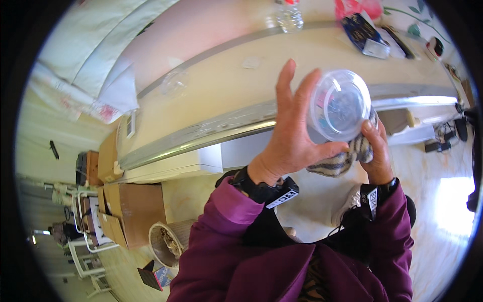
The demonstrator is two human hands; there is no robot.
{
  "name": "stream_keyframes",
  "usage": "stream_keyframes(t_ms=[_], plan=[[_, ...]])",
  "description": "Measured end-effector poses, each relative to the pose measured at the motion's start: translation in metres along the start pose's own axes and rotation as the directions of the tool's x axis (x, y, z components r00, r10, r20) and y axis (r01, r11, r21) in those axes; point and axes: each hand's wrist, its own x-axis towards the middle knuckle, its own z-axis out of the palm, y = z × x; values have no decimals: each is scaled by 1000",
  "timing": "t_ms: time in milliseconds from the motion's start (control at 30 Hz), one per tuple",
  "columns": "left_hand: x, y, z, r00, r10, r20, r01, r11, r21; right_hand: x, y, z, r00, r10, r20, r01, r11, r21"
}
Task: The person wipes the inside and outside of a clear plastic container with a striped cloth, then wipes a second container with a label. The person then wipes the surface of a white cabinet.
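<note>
A round clear plastic tub with a translucent lid (345, 105) is held up in front of the table edge, its lid facing me. Small pink and blue things show blurrily through the plastic. My right hand (379, 151) grips the tub from the right, thumb at the lid's rim. A striped cream-and-dark cloth (336, 164) hangs beneath the tub, partly inside that hand. Spread fingers of my left hand (292, 120) stand along the tub's left side, with the thumb near its lower rim. Whether the left fingertips touch the lid is hard to see.
The cream tabletop (222, 87) bears a clear round plastic piece (175, 81), a water bottle (290, 17) and a dark blue tray (362, 32). Below left stand a cardboard box (139, 211) and a waste basket (177, 234). Cables and adapters (443, 137) lie at right.
</note>
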Motion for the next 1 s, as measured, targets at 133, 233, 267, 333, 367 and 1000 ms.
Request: stream_keyframes(t_ms=[133,233,267,333,367,1000], plan=[[-2,4,0,929,-341,143,358,731,-581,3,8,3,994,45,-97,-45,999,5],[-4,3,-2,852,-466,238,471,483,-738,3,8,2,998,-31,-46,32,999,14],[-4,2,-4,833,-498,241,485,447,-752,3,7,2,998,-39,-43,38,999,-10],[-4,-1,-4,814,-518,263,470,320,-823,4,6,1,997,-18,-72,17,1000,-23],[-3,-3,-5,808,-530,257,470,318,-824,4,6,0,998,-3,-60,1,1000,-27],[-3,11,1,811,-498,306,488,289,-823,1,-15,11,775,-622,113,466,441,-767]])
